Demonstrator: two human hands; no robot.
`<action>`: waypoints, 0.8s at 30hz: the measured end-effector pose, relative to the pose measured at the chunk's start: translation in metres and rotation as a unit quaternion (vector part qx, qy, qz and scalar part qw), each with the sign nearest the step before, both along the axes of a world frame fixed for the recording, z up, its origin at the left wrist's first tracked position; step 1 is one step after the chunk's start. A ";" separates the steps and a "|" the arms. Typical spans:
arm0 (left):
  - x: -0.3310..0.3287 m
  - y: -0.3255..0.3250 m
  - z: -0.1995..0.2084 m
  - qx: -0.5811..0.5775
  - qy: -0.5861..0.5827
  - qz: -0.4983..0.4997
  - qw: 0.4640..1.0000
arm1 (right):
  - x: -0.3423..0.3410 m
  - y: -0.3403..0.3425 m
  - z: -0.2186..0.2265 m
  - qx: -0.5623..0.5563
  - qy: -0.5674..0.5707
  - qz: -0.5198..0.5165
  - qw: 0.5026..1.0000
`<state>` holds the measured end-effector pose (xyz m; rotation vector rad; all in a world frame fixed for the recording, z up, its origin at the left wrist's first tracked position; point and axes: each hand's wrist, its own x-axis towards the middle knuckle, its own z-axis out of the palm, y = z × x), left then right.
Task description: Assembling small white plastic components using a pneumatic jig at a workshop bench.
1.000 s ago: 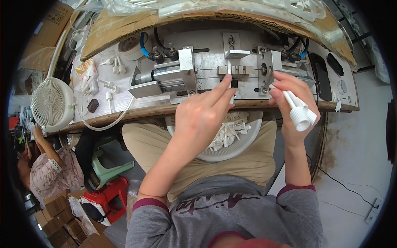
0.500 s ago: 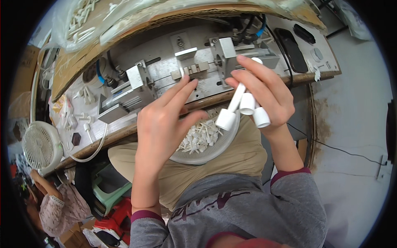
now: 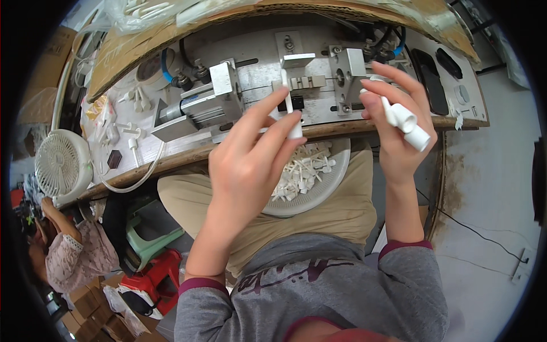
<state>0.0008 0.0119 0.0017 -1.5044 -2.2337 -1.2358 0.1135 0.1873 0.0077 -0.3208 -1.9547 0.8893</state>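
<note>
My left hand (image 3: 245, 157) pinches a white plastic stem with a wide cap (image 3: 294, 131) at its near end. That piece stands at the front of a small metal clamping block (image 3: 307, 82), its stem pointing away from me; whether it touches the block I cannot tell. To the right, my right hand (image 3: 405, 125) is curled around more white capped stems (image 3: 402, 116), with two cylindrical caps showing below the fingers. Below my hands, a pale plastic basin (image 3: 344, 174) on my lap holds several small white pieces (image 3: 302, 171).
Metal cylinder units flank the block, one left (image 3: 199, 102) and one right (image 3: 348, 74). Cardboard (image 3: 228, 25) overhangs the bench's back. A phone (image 3: 428, 80) lies at the right, a white fan (image 3: 61, 165) stands far left. Another person's sleeve (image 3: 80, 256) shows lower left.
A capped white stem is now in my left hand, which was empty before. My right hand has moved away from the block and shows fewer caps. The view has shifted slightly.
</note>
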 end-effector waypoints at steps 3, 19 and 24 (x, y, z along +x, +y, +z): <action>-0.004 0.009 -0.013 -0.090 0.108 0.025 0.990 | 0.004 -0.003 0.006 -0.165 -0.008 0.057 0.985; 0.003 0.006 0.009 0.070 -0.037 -0.158 0.984 | 0.000 -0.014 0.010 -0.551 -0.107 0.280 0.779; 0.006 -0.005 0.011 0.036 -0.068 -0.081 0.994 | 0.004 -0.010 0.007 -0.494 -0.056 0.205 0.843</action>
